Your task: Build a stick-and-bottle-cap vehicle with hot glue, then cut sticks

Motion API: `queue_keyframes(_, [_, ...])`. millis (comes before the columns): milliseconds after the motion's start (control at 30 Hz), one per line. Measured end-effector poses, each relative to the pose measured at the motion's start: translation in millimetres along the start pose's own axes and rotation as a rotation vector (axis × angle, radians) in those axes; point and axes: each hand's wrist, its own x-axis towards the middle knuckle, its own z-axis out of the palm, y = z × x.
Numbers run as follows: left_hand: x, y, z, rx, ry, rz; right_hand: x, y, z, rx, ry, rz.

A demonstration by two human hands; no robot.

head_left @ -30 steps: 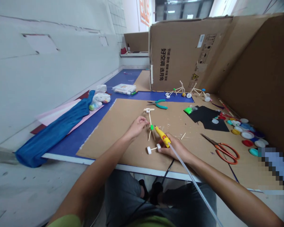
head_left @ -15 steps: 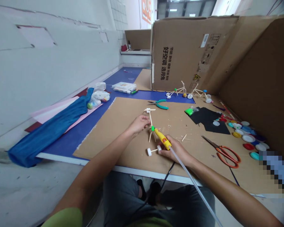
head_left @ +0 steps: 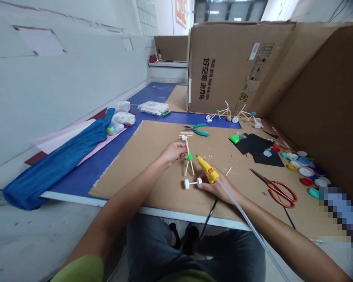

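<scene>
My left hand is closed on a small frame of thin wooden sticks, which has a green cap at its near joint and white pieces at its far end. Two stick legs spread from that cap towards me. My right hand is wrapped round a yellow glue gun, and a long clear glue stick runs out of its back. The nozzle points at the frame, a little right of the green cap and apart from it. By my right fingertips is a stick axle with white wheels; they seem to touch its right wheel.
Teal-handled pliers lie beyond the frame. Orange-handled scissors, black sheets and several bottle caps are on the right. Finished-looking stick models stand before a large cardboard box. A blue cloth lies left.
The glue gun has drawn back to the right, its nozzle parting from the green cap. My left hand stays on the stick frame, nearly still.
</scene>
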Motion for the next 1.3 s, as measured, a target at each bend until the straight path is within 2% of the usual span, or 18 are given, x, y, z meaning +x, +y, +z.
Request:
queue_keyframes(200, [6.7, -0.1, -7.2, -0.032, -0.004, 0.047, 11.7, -0.7, -3.5, -0.069, -0.005, -0.077])
queue_keyframes(367, [7.5, 3.1, -11.1, -0.069, 0.005, 0.073, 28.1, 0.2, -2.9, -0.082, 0.028, -0.081])
queue_keyframes(533, [4.5, 4.7, -11.7, -0.075, -0.013, 0.073, 38.5, -4.1, -2.1, -0.117, -0.013, -0.068])
queue_keyframes(767, [2.9, 3.5, -8.5, -0.085, -0.024, 0.070, 39.5, -8.4, -1.4, -0.116, -0.032, -0.061])
queue_keyframes(1133, [6.9, -5.8, -10.5, -0.057, -0.032, 0.072, 42.1, 4.5, 0.2, -0.195, 0.033, -0.054])
queue_keyframes(1300, [7.0, -6.9, -11.7, -0.051, -0.035, 0.070, 43.0, 8.8, -0.5, -0.184, 0.022, -0.026])
